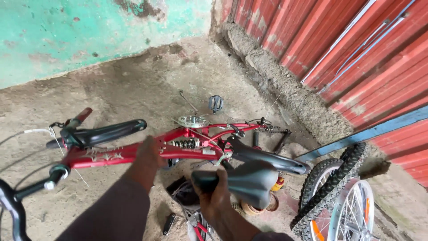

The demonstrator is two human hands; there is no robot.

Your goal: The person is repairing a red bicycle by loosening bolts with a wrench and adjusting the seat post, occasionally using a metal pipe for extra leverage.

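Your left hand (149, 156): fingers closed around the red bicycle frame (116, 154). Your right hand (214, 196): fingers wrapped tight on the black saddle (249, 180), nose end.

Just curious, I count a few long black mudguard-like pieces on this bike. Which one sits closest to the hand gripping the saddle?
The rear black mudguard, curving just behind the saddle that the right hand grips. The other black guard lies up front near the handlebar, past the left hand on the red frame.

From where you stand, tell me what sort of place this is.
Probably a rough outdoor bicycle repair spot. A red bicycle frame without wheels sits over a bare concrete floor, a loose wheel stands beside a red corrugated metal wall.
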